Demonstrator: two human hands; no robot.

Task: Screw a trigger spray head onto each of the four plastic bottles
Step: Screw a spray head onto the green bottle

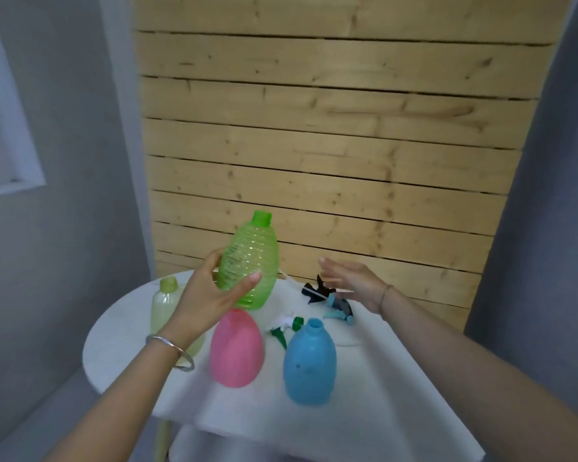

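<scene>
Could not see the neck of the pink bottle (236,351) behind the left hand (207,295), nor count the blurred spray heads (327,298) far right.

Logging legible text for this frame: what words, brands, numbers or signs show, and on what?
None legible.
Green bottle, held in the left hand: faint pale marks on its side, too blurred to read.
Pink bottle, blue bottle, yellow bottle: no print visible.

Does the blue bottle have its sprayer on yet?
Not yet: the blue bottle stands upright, its neck bare and open at the top.
</scene>
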